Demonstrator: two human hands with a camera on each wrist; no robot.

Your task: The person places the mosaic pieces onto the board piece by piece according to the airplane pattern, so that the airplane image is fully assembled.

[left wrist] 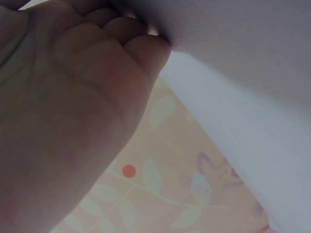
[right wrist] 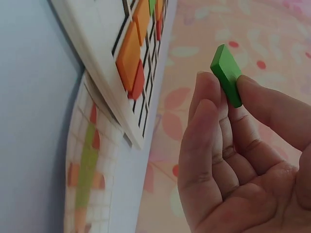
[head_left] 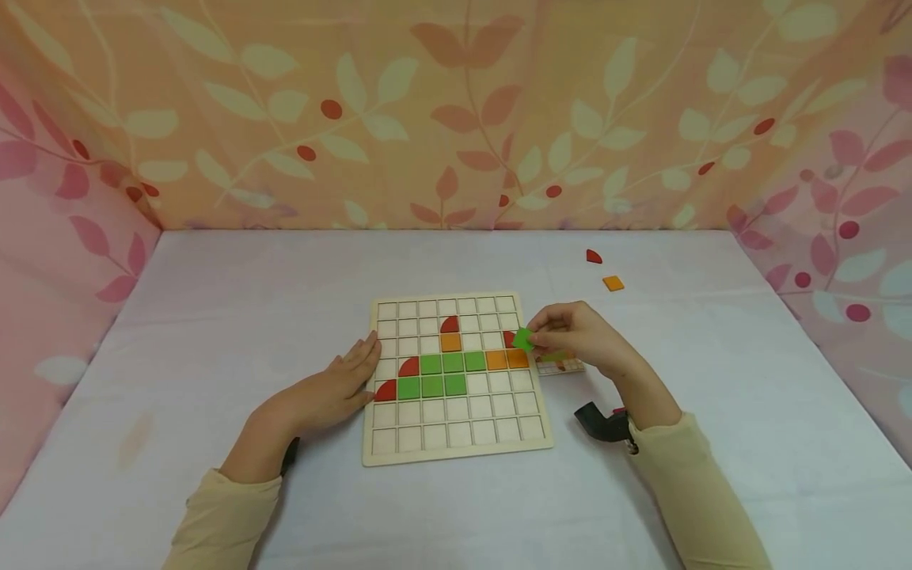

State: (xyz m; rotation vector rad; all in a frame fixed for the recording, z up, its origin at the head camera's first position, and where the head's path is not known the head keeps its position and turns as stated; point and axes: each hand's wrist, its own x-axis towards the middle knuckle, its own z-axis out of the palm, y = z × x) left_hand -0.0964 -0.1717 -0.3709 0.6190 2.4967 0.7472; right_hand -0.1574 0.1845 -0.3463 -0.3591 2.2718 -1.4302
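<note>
A pale wooden grid board [head_left: 459,455] lies on the table, with green, orange and red tiles set in its middle rows. Between thumb and fingers, my right hand [head_left: 587,336] pinches a green square tile [head_left: 523,340] above the board's right edge. In the right wrist view the green tile [right wrist: 227,73] is held clear of the board. My left hand [head_left: 321,396] rests against the board's left edge, fingers extended. A red quarter-round tile [head_left: 509,339] on the board is partly hidden behind the held tile.
Partly under the board's right side lies a printed pattern card [head_left: 559,366]. Farther back on the right are a loose red quarter-round tile [head_left: 594,256] and an orange square tile [head_left: 613,283]. A black strap-like piece [head_left: 602,423] sits by the right wrist. Patterned cloth walls enclose the table.
</note>
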